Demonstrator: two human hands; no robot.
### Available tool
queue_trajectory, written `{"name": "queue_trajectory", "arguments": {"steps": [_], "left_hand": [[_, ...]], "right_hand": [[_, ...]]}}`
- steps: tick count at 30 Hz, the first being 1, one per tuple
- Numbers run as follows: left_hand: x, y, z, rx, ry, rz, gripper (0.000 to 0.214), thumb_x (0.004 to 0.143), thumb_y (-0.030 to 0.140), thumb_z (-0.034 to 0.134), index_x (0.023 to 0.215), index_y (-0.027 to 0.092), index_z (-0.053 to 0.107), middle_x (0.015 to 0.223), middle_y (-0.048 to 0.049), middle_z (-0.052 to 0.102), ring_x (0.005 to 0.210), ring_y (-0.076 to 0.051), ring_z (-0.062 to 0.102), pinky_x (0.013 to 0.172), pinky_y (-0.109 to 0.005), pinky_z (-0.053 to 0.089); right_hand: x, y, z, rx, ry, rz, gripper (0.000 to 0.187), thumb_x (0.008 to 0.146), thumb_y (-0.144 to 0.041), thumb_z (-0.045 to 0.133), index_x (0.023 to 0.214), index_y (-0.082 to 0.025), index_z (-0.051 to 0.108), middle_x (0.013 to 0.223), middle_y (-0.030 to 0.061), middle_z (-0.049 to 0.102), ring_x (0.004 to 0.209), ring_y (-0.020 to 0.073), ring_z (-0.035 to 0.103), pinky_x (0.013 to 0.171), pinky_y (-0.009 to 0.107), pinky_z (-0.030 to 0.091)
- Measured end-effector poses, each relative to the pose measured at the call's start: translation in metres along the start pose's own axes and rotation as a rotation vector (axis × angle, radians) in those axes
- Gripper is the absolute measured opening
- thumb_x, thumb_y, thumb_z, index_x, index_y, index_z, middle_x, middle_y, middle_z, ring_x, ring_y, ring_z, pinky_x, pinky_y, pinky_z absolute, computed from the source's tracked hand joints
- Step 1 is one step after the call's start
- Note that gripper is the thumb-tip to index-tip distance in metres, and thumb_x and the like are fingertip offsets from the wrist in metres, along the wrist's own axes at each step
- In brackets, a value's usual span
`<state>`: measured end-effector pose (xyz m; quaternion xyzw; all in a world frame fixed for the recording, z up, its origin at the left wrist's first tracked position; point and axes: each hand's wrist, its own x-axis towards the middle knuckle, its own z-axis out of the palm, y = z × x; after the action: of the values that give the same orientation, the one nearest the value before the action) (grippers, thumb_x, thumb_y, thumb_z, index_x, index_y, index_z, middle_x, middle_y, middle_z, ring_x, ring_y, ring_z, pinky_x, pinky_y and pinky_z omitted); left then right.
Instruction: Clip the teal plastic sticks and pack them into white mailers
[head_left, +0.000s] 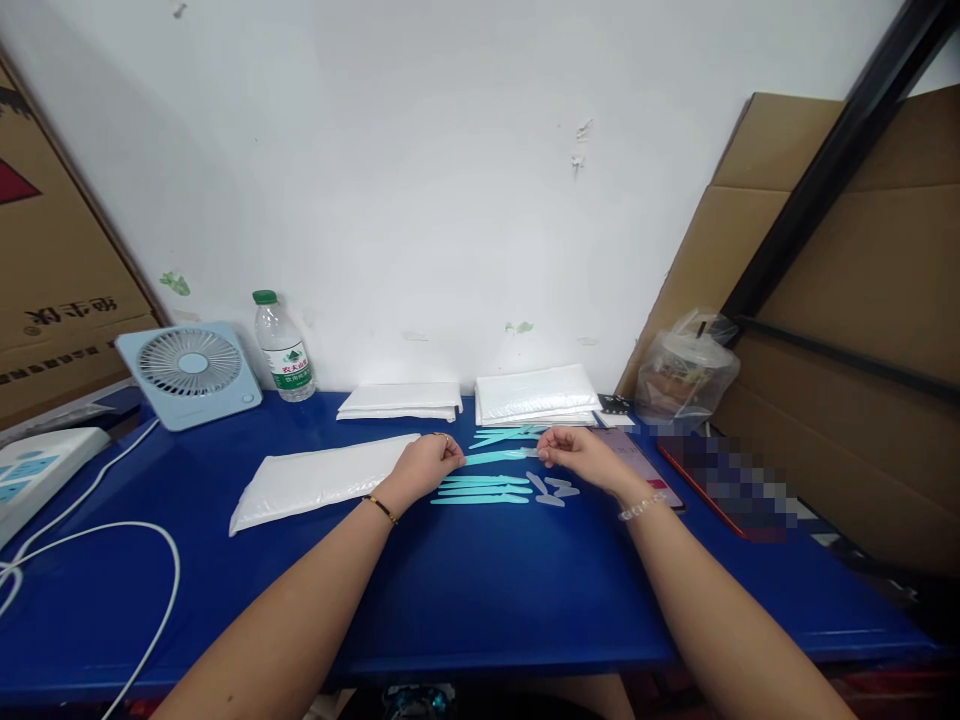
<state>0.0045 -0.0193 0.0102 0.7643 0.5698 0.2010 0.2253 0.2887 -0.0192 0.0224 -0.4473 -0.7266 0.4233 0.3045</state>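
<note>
My left hand (431, 466) pinches the handle end of a turquoise eyebrow razor (495, 457), held level just above the blue table. At the razor's other end, the closed fingers of my right hand (564, 450) grip a small clear blade cap (531, 453). Whether the cap is on the blade or just off it, I cannot tell. Nearer to me lies a row of several turquoise razors (484, 490), with loose clear caps (551, 490) beside their right ends. More razors (499, 436) lie crossed in a small pile behind my hands.
A white padded envelope (322, 480) lies by my left hand. Stacked white envelopes (536, 392) and another pair (400, 400) sit against the wall. Left stand a blue fan (191, 370), a water bottle (285, 350) and a white cable (176, 570); right, a bagged cup (686, 370).
</note>
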Motion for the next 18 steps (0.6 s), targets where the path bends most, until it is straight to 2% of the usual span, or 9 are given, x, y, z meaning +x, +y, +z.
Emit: {"name": "queue_trajectory", "arguments": {"steps": [5, 10, 18], "left_hand": [[-0.0025, 0.0032, -0.0027, -0.021, -0.007, 0.006, 0.020, 0.078, 0.036, 0.053, 0.079, 0.019, 0.063, 0.072, -0.0020, 0.064, 0.068, -0.016, 0.057, 0.054, -0.024, 0.035], [-0.0026, 0.0025, -0.0024, -0.045, -0.007, 0.012, 0.020, 0.078, 0.036, 0.052, 0.080, 0.019, 0.063, 0.073, -0.0022, 0.063, 0.067, -0.016, 0.056, 0.054, -0.024, 0.035], [-0.0008, 0.0006, -0.0016, -0.039, -0.007, 0.017, 0.022, 0.078, 0.038, 0.053, 0.079, 0.019, 0.063, 0.073, -0.0019, 0.063, 0.067, -0.015, 0.055, 0.054, -0.024, 0.034]], "right_hand": [[0.0020, 0.0053, 0.0008, 0.124, 0.072, 0.017, 0.030, 0.080, -0.047, 0.059, 0.088, -0.018, 0.055, 0.079, 0.0032, 0.065, 0.069, 0.0142, 0.062, 0.065, 0.027, 0.046], [0.0036, 0.0085, 0.0008, 0.152, 0.118, -0.025, 0.030, 0.068, -0.040, 0.073, 0.077, -0.016, 0.058, 0.070, 0.0015, 0.063, 0.068, 0.0142, 0.060, 0.068, 0.029, 0.048], [0.0035, 0.0066, 0.0054, 0.129, 0.090, -0.007, 0.029, 0.065, -0.037, 0.074, 0.078, -0.015, 0.061, 0.071, 0.0021, 0.064, 0.066, 0.0133, 0.059, 0.064, 0.028, 0.047]]}}
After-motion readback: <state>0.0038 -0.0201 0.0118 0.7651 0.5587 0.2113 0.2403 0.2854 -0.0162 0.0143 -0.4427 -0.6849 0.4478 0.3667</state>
